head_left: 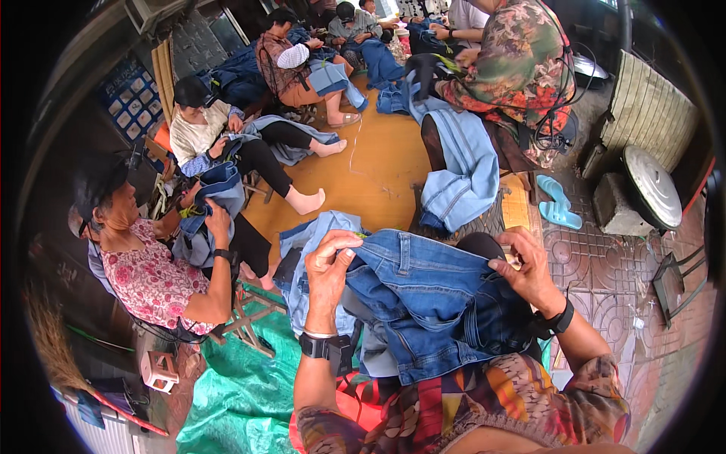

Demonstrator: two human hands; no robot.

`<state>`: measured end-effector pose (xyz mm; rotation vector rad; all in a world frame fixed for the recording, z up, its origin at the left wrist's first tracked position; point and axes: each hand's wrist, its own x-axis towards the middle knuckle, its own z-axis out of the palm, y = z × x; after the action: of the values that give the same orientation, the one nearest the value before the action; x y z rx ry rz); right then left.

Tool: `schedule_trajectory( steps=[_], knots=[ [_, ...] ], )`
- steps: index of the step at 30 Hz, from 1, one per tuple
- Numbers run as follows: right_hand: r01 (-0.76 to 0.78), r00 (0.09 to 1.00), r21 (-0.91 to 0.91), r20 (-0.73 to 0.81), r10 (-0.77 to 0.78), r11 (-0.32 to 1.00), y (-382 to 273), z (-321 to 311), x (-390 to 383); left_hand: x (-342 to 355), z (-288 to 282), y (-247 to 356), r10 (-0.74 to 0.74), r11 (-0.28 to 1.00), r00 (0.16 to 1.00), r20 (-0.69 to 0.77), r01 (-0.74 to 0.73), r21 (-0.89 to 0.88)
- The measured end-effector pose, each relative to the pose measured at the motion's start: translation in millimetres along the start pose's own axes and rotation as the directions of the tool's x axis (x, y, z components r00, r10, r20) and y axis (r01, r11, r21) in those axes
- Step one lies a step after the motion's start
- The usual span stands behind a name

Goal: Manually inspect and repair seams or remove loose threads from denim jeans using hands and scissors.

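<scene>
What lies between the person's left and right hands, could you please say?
In the head view, blue jeans reach from the left hand to the right hand.

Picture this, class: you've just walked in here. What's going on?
The person wearing the camera holds dark blue jeans over their lap, the waistband spread between the left hand and right hand. At left, a person in a red-and-white floral top handles another denim piece. At upper right, light blue jeans hang over the legs of someone in a flowery top. Farther back, more seated people have denim on their laps.
</scene>
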<state>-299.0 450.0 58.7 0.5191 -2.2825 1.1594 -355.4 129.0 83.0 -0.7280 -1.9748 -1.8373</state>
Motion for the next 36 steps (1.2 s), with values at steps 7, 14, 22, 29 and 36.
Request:
schedule_trajectory(
  steps=[7,14,22,29,36],
  knots=[
    [-0.381,0.884,0.159,0.351,0.308,0.911,18,-6,-23,18,7,3,0.004,1.000,0.996,-0.090,-0.004,-0.005],
    [-0.529,0.847,0.597,0.410,0.338,0.603,7,-22,-1,43,-5,13,0.017,0.994,0.991,-0.133,-0.031,-0.107],
    [-0.449,0.878,0.852,0.365,0.311,0.270,4,-11,44,70,-33,-41,-0.180,0.957,0.976,-0.124,0.145,-0.250],
    [-0.475,0.865,0.862,0.421,0.272,0.176,8,0,47,47,-22,-55,-0.307,0.942,0.948,-0.085,0.290,-0.169],
    [-0.443,0.874,0.866,0.361,0.325,0.233,16,-4,45,-20,37,9,-0.097,0.911,0.993,-0.066,0.115,0.395]
  ],
)
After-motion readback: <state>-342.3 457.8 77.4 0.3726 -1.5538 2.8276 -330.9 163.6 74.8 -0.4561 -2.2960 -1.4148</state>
